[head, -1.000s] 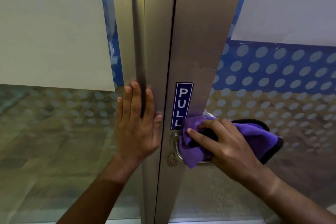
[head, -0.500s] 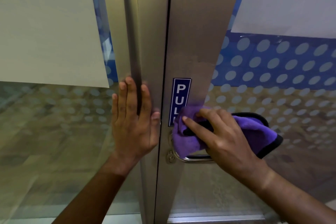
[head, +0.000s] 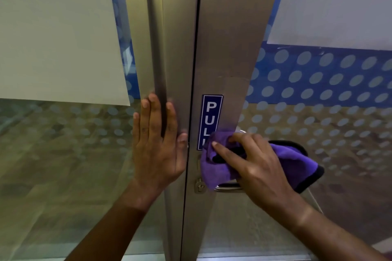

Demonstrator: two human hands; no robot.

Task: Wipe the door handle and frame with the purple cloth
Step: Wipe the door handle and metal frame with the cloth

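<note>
Left hand (head: pixel 158 146) is flat, fingers spread and pointing up, forearm rising from below. Right hand (head: pixel 253 165) curls in a closed grip, index finger extended leftward.

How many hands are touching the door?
2. The left hand lies flat on the metal frame; the right hand presses the purple cloth over the handle.

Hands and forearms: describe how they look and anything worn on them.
Both are bare. The left hand and right hand wear no gloves, and no rings, watch or bracelets show. Both forearms are uncovered to the frame's bottom edge, with no sleeves in view. The fingernails are short and unpainted.
</note>
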